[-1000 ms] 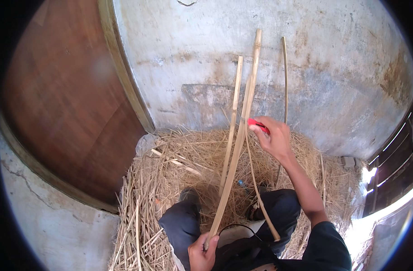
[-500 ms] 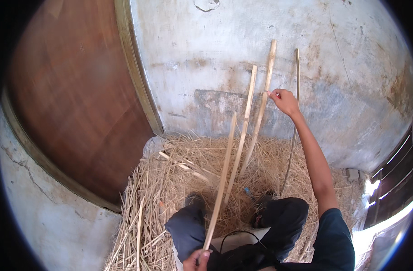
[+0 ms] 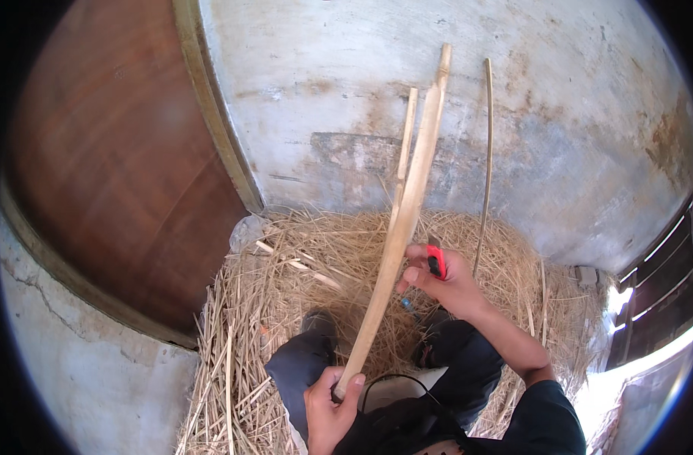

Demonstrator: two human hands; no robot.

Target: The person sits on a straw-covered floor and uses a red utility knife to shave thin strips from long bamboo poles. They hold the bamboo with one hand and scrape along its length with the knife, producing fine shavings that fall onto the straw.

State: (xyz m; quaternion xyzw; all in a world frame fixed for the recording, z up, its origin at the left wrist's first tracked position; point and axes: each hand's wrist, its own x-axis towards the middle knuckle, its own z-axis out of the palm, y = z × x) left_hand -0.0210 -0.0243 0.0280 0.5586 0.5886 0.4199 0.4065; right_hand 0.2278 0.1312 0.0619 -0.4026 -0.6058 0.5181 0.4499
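Right hand (image 3: 454, 287): fingers curled around a red knife (image 3: 436, 263), thumb and fingertips close to the edge of a pale strip (image 3: 392, 262); from where I stand, I can't tell whether they touch it.
Red knife: black patch on the handle, short dark blade pointing up, away from the person.
Left hand (image 3: 333, 406): closed on the strip's lower end, thumb on top, low between the knees.
Pale strip: long, slightly bowed, woody; it slants up and to the right from the left hand, in line with a stick (image 3: 444, 64) against the wall.
Legs: dark trousers (image 3: 304, 371), knees apart, on both sides of the strip.
Floor: a thick bed of straw-like shavings (image 3: 346, 235), with longer slivers heaped on the left and a small blue thing (image 3: 407, 303) between the feet.
Wall (image 3: 589, 152): pale, stained plaster; a shorter stick (image 3: 407, 136) stands partly behind the strip, and a thin dark rod (image 3: 488, 152) leans farther right.
Far left: a brown door (image 3: 111, 167) in a wooden frame (image 3: 213, 106).
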